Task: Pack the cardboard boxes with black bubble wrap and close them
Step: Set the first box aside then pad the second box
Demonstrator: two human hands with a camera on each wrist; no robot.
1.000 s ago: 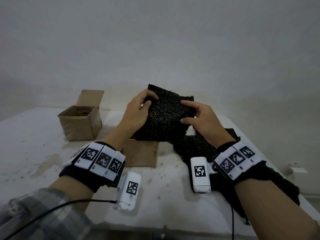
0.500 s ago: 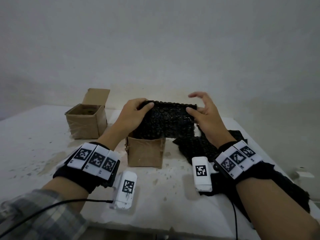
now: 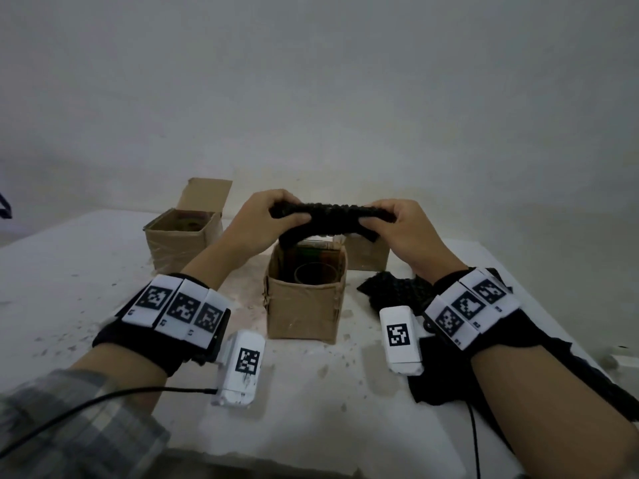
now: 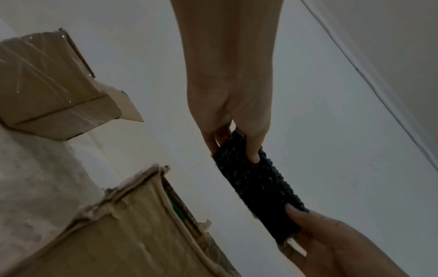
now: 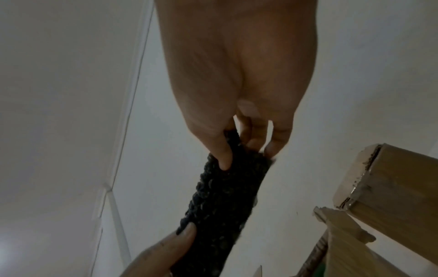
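A folded strip of black bubble wrap [image 3: 332,216] hangs level just above the open cardboard box [image 3: 306,305] in the middle of the table. My left hand [image 3: 276,216] pinches its left end and my right hand [image 3: 387,221] pinches its right end. In the left wrist view the thumb presses on the strip [image 4: 258,183], and the right wrist view shows the same grip on the wrap [image 5: 225,196]. Inside the box I see a round clear rim [image 3: 314,271] and coloured packaging. The strip hides the box's back edge.
A second open box [image 3: 179,240] with a raised flap stands at the back left. A third box [image 3: 366,254] sits behind the middle one. More black bubble wrap [image 3: 397,292] lies on the white table [image 3: 69,288] under my right forearm.
The bubble wrap went from a broad sheet held upright to a narrow folded strip. Both hands now grip its ends above the box, whose inside has come into view.
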